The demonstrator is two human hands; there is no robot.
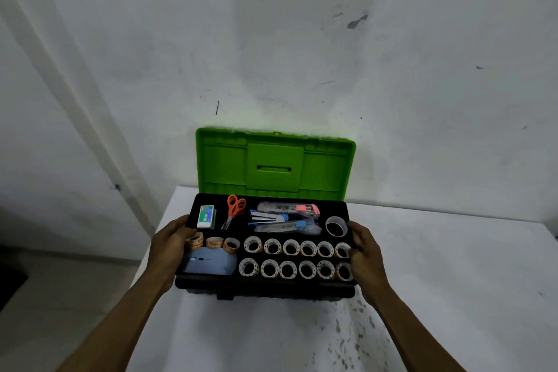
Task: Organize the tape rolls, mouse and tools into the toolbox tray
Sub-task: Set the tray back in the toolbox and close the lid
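While the left hand (173, 240) grips the left end and the right hand (363, 246) grips the right end, the black plastic toolbox tray (332, 204) lies directly between them at lower centre of the frame. Both hands have their fingers curled round its end rims. Its long axis runs left to right across the frame, and each hand is equally near its own end, so any lift or lowering would have to be level and two-handed.

The tray sits over the black toolbox body (271, 288); whether it is fully seated or held just above cannot be told.

- **Upper row, left to right:** a white-and-green small box (206, 216), orange-handled scissors (234, 211), a blue stapler (271, 217), a clear cutter with a pink end (288, 208), a blue-and-clear utility knife (290, 225) and a clear wide tape roll (335, 226).
- **Lower left compartment:** three orange-printed tape rolls (211, 243) stand behind a pale blue computer mouse (210, 264).
- **Lower right compartment:** twelve small white tape rolls (296, 258) stand in two rows of six.

Everything the task names appears to be in the tray already.

Behind the tray, the bright green hinged lid (274, 164) stands open and upright. The toolbox rests on a white table (271, 335) against a scuffed white wall (271, 39).
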